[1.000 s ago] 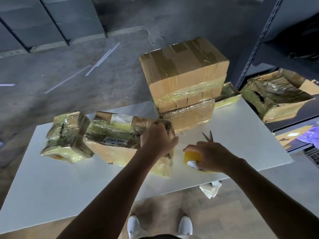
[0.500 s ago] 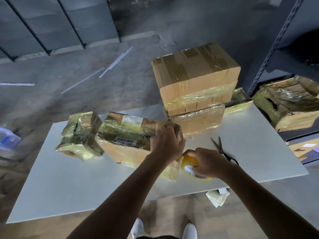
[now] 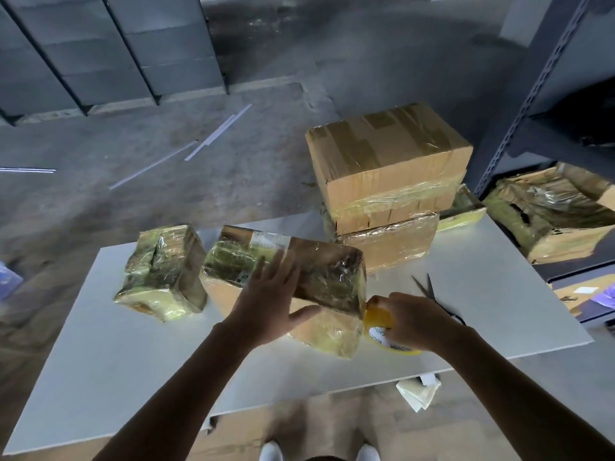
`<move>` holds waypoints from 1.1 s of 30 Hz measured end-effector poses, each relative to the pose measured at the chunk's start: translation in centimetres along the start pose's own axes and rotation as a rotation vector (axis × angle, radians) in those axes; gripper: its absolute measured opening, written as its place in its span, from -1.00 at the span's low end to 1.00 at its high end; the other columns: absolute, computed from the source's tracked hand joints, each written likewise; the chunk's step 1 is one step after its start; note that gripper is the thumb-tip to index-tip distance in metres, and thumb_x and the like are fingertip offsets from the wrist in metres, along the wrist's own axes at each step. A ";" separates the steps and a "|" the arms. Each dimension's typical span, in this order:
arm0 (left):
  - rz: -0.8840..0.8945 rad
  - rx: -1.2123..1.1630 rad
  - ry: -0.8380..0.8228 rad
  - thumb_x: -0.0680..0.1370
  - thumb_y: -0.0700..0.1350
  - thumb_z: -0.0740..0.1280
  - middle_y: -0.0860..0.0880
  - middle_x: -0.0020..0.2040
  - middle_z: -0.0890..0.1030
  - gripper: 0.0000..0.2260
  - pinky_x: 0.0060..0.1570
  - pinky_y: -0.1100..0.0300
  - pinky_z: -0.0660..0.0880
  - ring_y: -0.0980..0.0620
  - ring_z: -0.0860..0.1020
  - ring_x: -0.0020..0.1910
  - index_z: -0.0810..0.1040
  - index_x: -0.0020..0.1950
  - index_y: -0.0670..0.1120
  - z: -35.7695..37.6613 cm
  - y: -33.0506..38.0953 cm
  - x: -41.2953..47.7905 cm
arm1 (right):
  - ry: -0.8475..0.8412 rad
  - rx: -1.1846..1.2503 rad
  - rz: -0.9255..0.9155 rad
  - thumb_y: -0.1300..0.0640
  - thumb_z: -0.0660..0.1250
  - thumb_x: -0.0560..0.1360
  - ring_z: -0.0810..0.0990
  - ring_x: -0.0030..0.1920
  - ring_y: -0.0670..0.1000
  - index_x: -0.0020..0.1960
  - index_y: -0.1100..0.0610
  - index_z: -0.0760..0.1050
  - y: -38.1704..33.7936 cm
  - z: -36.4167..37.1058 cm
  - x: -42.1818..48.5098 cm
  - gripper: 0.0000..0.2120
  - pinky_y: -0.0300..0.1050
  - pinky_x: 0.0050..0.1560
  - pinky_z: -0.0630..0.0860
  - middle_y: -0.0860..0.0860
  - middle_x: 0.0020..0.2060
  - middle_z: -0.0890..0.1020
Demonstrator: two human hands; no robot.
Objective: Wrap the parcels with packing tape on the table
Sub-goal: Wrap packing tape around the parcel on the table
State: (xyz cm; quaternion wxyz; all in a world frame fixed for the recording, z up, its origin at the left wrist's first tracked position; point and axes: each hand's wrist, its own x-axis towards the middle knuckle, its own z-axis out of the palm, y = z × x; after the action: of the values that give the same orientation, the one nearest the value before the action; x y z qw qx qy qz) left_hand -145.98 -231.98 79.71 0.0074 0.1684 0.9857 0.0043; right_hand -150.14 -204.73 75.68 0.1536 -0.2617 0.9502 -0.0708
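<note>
Well to the left of the left hand (image 3: 269, 302): a small parcel (image 3: 163, 272), glossy with tape all over, sitting on the table (image 3: 116, 377). Under the left hand itself: the longer parcel (image 3: 332, 277), seemingly tipped up on one edge, with the palm flat on its top face, fingers straight and spread, thumb stretched along the near side. Pressing, not gripping. Hard against that parcel's right end: the yellow tape roll (image 3: 379, 319), clasped in the curled fingers of the right hand (image 3: 419, 322). Just beyond the right hand: scissors (image 3: 432, 296) lying on the table. Farther beyond: a stack of boxes (image 3: 389, 161).

Apparently laying a band round the parcel's right end. To do it well:
- Bear down with the left palm to stop any skid or roll.
- Keep the roll close to the cardboard and the strip taut.
- Smooth each stretch flat before turning a corner.
- Overlap the tape already there.

Free strip between roll and parcel too hard to make out.
</note>
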 end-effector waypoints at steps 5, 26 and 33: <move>-0.087 0.084 -0.058 0.58 0.26 0.07 -0.10 0.56 0.17 -0.35 0.47 -0.06 0.12 -0.15 0.15 0.52 0.19 0.54 -0.13 0.1 -0.9 -0.2 | 0.000 -0.018 0.014 -0.05 0.30 0.46 0.55 0.08 0.07 0.34 -0.08 0.32 -0.5 -0.3 -0.1 -0.53 -0.18 -0.05 0.36 0.02 0.10 0.54; 0.142 -0.112 0.400 0.31 -0.32 0.50 -0.11 0.01 0.62 -0.51 -0.07 -0.05 0.52 -0.17 0.57 -0.02 0.56 0.24 -0.22 -0.4 4.3 1.9 | 0.131 0.250 0.041 0.01 0.32 0.51 0.53 0.04 0.04 0.38 -0.15 0.36 -0.3 -0.3 -1.3 -0.54 -0.18 -0.07 0.41 0.02 0.05 0.46; -0.180 -0.546 0.686 0.44 -0.21 0.46 0.10 0.09 0.52 -0.78 0.17 0.29 0.38 0.08 0.41 0.09 0.62 0.08 -0.11 -2.6 0.1 -0.5 | 0.521 0.235 -0.143 0.03 0.49 0.34 0.44 0.05 0.00 0.34 -0.11 0.39 -4.8 -10.7 -0.5 -0.40 -0.16 -0.03 0.37 -0.01 0.08 0.50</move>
State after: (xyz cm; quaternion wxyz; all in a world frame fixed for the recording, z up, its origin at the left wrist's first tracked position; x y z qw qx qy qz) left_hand -145.49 -232.04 82.29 -0.2752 0.0627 0.9046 0.3193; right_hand -150.98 -208.02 86.96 -0.0719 -0.2813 0.9220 -0.2560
